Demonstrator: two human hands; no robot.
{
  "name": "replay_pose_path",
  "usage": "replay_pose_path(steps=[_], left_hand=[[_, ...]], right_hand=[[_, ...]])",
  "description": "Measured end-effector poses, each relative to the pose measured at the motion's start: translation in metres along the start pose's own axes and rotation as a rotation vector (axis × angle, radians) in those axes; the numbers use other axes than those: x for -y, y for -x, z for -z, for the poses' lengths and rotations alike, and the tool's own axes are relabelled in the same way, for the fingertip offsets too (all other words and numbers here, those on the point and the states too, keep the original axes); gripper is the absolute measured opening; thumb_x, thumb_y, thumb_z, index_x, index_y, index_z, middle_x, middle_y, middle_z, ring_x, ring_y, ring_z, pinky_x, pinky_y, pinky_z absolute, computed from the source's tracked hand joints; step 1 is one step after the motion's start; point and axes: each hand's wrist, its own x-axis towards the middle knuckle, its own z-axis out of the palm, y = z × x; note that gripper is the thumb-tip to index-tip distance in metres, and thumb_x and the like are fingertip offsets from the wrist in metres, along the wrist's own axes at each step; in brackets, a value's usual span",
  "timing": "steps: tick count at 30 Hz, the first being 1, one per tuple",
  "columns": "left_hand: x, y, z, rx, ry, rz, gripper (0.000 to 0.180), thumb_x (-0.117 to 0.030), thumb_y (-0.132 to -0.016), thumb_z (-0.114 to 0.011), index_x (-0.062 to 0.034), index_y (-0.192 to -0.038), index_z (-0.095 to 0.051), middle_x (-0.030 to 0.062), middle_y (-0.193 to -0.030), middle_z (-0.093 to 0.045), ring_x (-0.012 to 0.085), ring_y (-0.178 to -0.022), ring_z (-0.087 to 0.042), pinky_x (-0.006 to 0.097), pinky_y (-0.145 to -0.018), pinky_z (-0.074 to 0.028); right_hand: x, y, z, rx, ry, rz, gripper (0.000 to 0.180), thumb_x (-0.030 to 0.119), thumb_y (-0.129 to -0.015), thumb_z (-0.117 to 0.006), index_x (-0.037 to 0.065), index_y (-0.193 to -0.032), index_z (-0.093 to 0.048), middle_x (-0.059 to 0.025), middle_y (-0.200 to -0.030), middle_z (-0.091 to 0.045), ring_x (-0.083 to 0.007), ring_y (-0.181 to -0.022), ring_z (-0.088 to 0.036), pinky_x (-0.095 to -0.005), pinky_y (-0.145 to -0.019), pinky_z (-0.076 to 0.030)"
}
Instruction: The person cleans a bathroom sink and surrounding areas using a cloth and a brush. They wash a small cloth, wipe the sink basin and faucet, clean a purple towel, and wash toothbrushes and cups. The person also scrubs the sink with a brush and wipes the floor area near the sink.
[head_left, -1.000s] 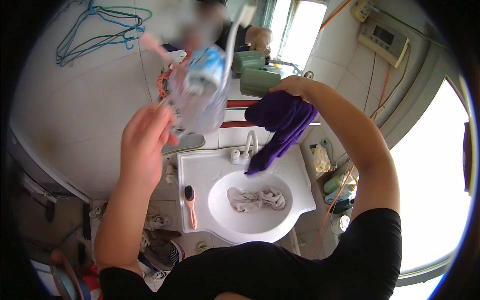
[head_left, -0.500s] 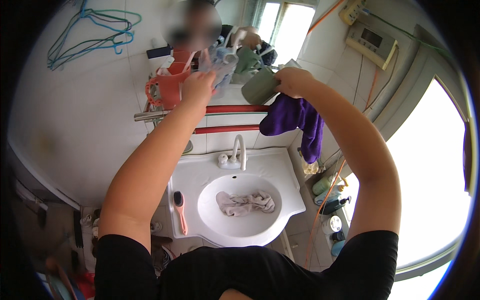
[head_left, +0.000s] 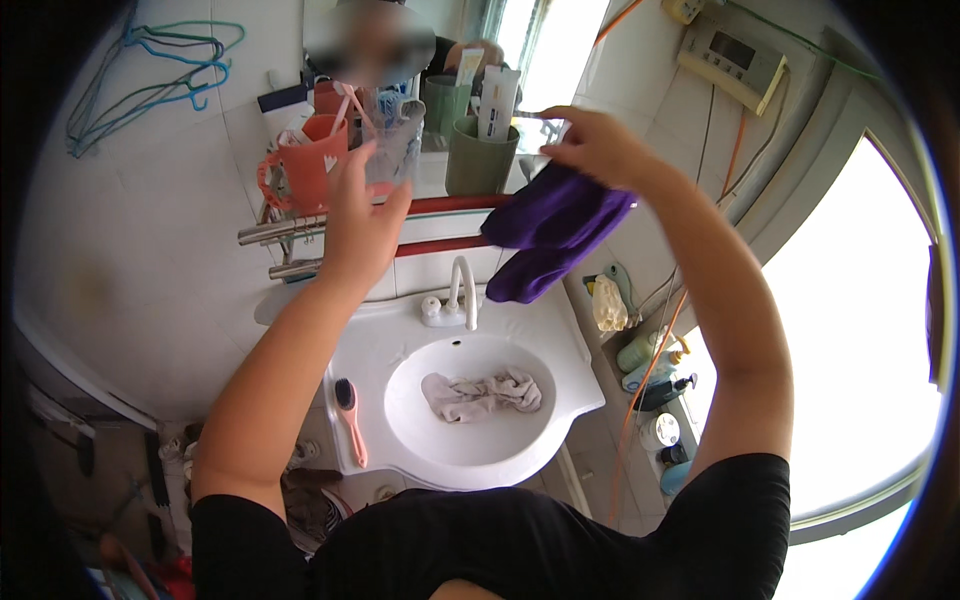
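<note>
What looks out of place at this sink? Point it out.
A crumpled grey cloth lies in the white basin over the drain area, and a pink brush lies loose on the rim. The right hand holds a purple cloth up by the shelf.

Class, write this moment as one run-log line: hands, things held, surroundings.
left hand: at clear cup on shelf | right hand: holds purple cloth | sink: grey rag inside
</note>
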Motion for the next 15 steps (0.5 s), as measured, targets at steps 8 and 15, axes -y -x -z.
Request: replay_pose_path(steps=[8, 15], left_hand=[[0.001, 0.048, 0.013, 0.387, 0.126, -0.073, 0.02, -0.008, -0.079, -0.057, -0.0056, -0.099, -0.053, 0.0048, -0.101, -0.054, 0.0153, -0.087, -0.053, 0.025, -0.071, -0.044], [0.02, 0.06, -0.033, 0.685, 0.017, 0.263, 0.028, -0.017, -0.08, -0.059, -0.0027, -0.103, -0.055, 0.0046, -0.099, -0.057, 0.0126, -0.085, -0.052, 0.026, -0.07, -0.043]], right_hand=[[-0.074, 0.039, 0.068, -0.153, -0.697, -0.347, 0.04, 0.035, -0.078, -0.061, 0.0, -0.098, -0.061, -0.0037, -0.085, -0.06, -0.0122, -0.082, -0.054, -0.0247, -0.078, -0.041], [-0.068, 0.072, -0.001, -0.066, -0.471, -0.258, 0.037, 0.034, -0.078, -0.061, 0.0, -0.094, -0.062, -0.0023, -0.082, -0.059, -0.0101, -0.077, -0.051, -0.0236, -0.074, -0.041]])
